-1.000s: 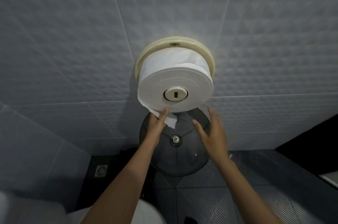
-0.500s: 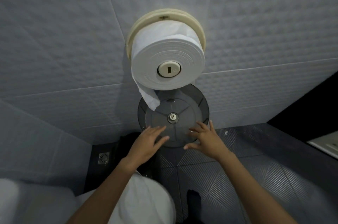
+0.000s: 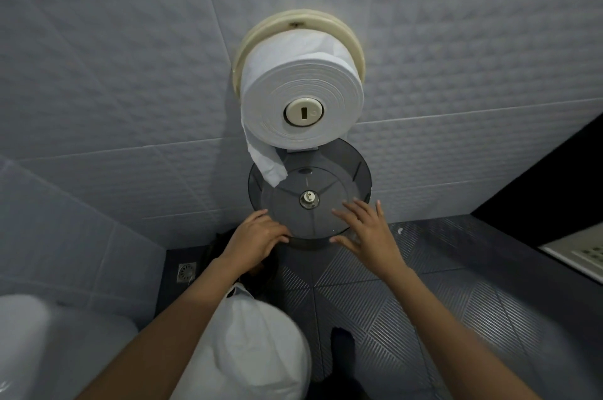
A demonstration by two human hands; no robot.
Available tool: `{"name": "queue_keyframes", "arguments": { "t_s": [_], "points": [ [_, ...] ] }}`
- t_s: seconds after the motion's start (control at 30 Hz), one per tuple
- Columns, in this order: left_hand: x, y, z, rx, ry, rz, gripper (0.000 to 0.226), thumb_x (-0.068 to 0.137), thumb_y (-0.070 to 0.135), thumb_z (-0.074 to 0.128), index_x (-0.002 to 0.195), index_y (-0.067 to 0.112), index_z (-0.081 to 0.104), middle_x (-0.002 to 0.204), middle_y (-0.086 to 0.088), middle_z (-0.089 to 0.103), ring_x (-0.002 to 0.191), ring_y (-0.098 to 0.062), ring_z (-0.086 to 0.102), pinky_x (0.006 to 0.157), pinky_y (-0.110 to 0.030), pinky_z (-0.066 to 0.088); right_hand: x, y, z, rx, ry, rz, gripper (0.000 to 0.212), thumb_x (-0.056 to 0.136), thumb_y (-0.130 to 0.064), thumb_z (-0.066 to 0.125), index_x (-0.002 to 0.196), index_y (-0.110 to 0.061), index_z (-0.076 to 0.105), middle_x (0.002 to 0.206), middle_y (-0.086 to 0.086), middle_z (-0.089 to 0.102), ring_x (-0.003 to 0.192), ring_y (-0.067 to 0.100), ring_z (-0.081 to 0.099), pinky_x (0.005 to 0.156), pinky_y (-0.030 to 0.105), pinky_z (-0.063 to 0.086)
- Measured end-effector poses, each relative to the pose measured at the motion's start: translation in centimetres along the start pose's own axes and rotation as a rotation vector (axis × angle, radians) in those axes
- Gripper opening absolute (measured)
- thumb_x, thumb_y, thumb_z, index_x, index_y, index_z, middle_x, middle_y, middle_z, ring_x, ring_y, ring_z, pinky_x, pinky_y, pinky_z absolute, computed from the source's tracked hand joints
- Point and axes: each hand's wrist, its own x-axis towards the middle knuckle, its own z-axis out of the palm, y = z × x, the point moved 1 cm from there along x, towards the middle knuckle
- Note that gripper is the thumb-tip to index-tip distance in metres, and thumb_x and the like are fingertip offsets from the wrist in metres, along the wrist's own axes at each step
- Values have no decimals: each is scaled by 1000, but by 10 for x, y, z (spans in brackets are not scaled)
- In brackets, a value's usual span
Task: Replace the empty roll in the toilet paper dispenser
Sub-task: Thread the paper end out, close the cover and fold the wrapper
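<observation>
A full white toilet paper roll (image 3: 303, 86) sits on the cream dispenser back plate (image 3: 354, 44) on the wall, held by a cream hub (image 3: 304, 112). A loose paper tail (image 3: 266, 164) hangs from its left side. The dark translucent round cover (image 3: 310, 200) hangs open below the roll, with a small lock knob (image 3: 309, 198) at its centre. My left hand (image 3: 256, 241) grips the cover's lower left rim. My right hand (image 3: 367, 231) rests with spread fingers on the cover's lower right face and rim.
The wall is grey textured tile (image 3: 130, 73). Below lie a dark ribbed floor (image 3: 424, 301) and a square floor drain (image 3: 186, 272). A white bag-like bundle (image 3: 248, 344) hangs under my left forearm. A pale toilet part (image 3: 23, 328) is at the lower left.
Both hands dropped from under the roll, where the left pinched the paper tail, to the hanging cover's lower rim. The tail now hangs free. The view tilted downward.
</observation>
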Motion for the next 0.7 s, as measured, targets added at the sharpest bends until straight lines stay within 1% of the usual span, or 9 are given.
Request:
{"name": "queue_keyframes", "arguments": {
  "t_s": [0.03,0.13,0.2,0.3,0.43,0.5,0.6,0.63,0.7],
  "points": [
    [2,2,-7,-15,17,7,25,85,36,48,81,27,72,78,13,72,76,-10,67,101,-21,28,-4,-4,-2,3,78,1,68,80,-65,47,136,-26,46,142,9,49,136,28,37,108,66,27],
    [8,7,-35,-65,35,8,33,88,41,42,89,25,70,85,12,72,84,-9,64,103,-18,22,-16,-16,-6,-7,164,-4,101,69,-68,62,151,-32,13,158,11,18,147,27,12,116,55,9],
    [12,3,-52,-107,45,-5,37,87,45,41,92,23,70,88,11,72,86,-9,61,103,-17,22,-19,-21,-5,-69,188,-26,117,63,-68,69,152,-32,2,159,16,4,148,32,3,115,57,6],
    [19,0,-71,-178,36,-13,38,85,46,44,91,21,71,81,15,66,81,-6,56,93,-17,28,-11,-23,-4,-131,243,-29,127,58,-56,79,152,-31,-2,157,22,0,147,37,-3,112,63,8],
    [23,4,-84,-241,9,-22,38,85,47,46,90,19,71,76,25,54,78,-2,50,86,-8,26,5,-21,-5,-120,323,-53,113,60,-44,75,148,-29,5,154,25,3,146,38,-10,108,69,12],
    [23,4,-89,-255,-67,-61,32,88,47,50,92,23,71,77,25,56,79,-3,53,86,-16,32,8,-19,-2,-97,322,-85,110,61,-46,72,147,-29,6,156,22,-5,145,41,-8,108,70,14],
    [30,6,-105,-413,-231,-211,32,89,54,51,101,32,70,95,19,69,92,-2,62,86,-23,46,8,-18,6,-70,335,-129,107,66,-47,68,149,-32,2,158,16,-17,143,48,1,109,69,14],
    [36,7,-110,-438,-269,-239,39,87,60,47,106,34,68,103,18,70,98,-1,63,89,-24,47,8,-18,8,-60,341,-137,110,67,-47,70,150,-33,-1,158,15,-17,142,49,3,109,68,14],
    [54,7,-112,-385,-361,-273,54,86,69,36,118,34,63,118,11,66,112,-8,58,96,-28,44,9,-18,12,-55,346,-146,118,66,-47,76,151,-34,-5,158,16,-16,143,49,2,110,68,14]
  ]
}}
